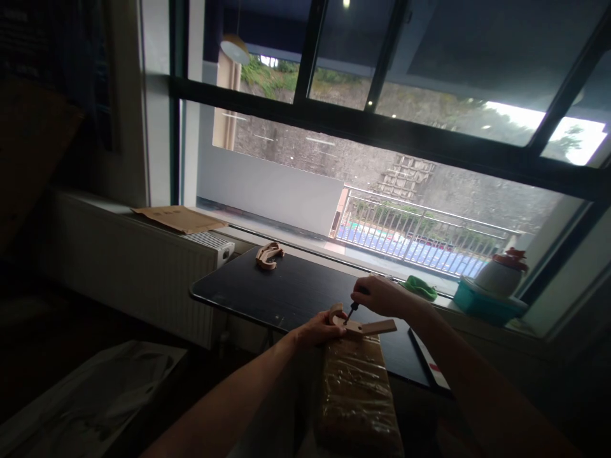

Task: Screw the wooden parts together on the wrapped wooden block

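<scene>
My right hand (377, 296) is closed around the dark handle of a screwdriver (352, 311). Its shaft slants down to a light wooden piece (353, 327), which has a curved hook at one end and a flat arm (380, 327) sticking out to the right. My left hand (321, 328) grips the hooked end, with the thumb near the screwdriver's tip. Beneath the wooden piece is a long brown box (359, 388) wrapped in shiny clear tape. Whether a screw sits under the tip is too small to tell.
Curved wooden parts (269, 256) lie at the far left of the black table (238, 289). A green cloth-like item (420, 288), a teal container (484, 302) and a red-topped white bottle (501, 277) stand by the window. A brown envelope (184, 219) rests above the radiator (143, 267).
</scene>
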`<state>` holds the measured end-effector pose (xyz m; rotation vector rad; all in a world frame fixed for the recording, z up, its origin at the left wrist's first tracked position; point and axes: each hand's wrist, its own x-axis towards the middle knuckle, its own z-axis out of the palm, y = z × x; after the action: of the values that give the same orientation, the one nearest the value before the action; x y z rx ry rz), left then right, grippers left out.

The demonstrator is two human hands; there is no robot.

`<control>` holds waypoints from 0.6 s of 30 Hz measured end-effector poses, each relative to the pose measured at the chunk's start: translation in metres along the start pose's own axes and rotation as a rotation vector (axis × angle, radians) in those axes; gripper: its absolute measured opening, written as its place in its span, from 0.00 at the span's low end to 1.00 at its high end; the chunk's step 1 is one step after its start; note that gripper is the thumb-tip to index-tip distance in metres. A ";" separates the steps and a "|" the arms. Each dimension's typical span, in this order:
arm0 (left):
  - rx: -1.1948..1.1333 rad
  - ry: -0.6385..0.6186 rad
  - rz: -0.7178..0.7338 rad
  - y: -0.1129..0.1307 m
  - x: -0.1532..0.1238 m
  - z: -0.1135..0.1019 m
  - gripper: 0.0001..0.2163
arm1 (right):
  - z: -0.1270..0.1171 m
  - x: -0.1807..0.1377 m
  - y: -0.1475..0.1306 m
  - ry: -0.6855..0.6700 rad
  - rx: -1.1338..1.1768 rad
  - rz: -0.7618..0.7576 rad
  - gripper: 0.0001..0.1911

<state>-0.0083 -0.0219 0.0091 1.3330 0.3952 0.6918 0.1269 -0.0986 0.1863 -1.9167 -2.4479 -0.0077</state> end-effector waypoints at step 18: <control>-0.002 -0.007 -0.007 -0.003 0.003 -0.002 0.25 | 0.000 0.001 0.004 0.008 0.042 0.008 0.15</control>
<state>-0.0068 -0.0192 0.0065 1.3311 0.3937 0.6814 0.1306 -0.0964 0.1865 -1.9062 -2.4150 0.0357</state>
